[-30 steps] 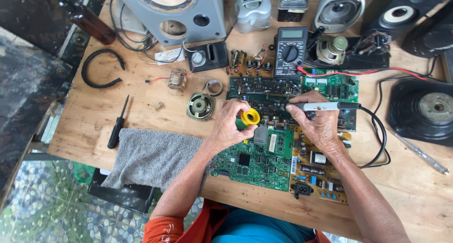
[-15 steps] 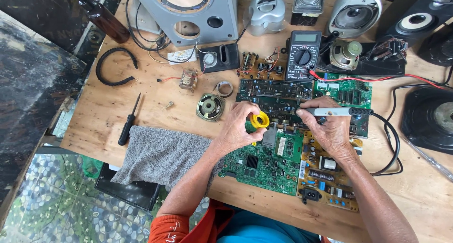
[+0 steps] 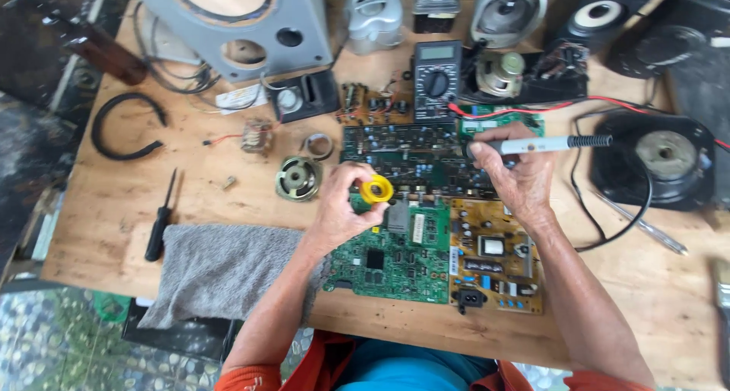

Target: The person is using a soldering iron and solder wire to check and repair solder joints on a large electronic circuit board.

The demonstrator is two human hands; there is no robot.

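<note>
Head view: yellow spool (image 3: 376,189) in left hand (image 3: 342,208)

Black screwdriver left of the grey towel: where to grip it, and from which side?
Take the screwdriver by its thick black handle, the end nearest the person, coming from above. It lies flat on the wooden table, thin shaft pointing away. The grey towel lies close on its right, so lower fingers slightly from the left.
</note>
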